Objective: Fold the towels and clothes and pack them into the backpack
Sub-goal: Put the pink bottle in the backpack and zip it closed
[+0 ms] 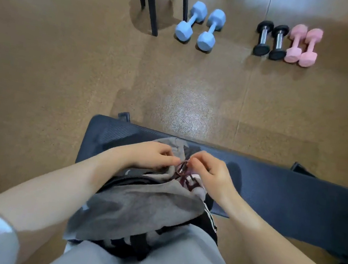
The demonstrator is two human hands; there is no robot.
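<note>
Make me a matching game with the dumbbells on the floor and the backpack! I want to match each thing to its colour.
Things:
1. dumbbells nearest the chair
2. middle pair of dumbbells
3. dumbbells farthest right
4. backpack

Colours:
A. pink
B. grey with black straps
C. light blue
D. black ends with shiny metal handles

Right pairs: 1-C, 2-D, 3-A, 4-B
</note>
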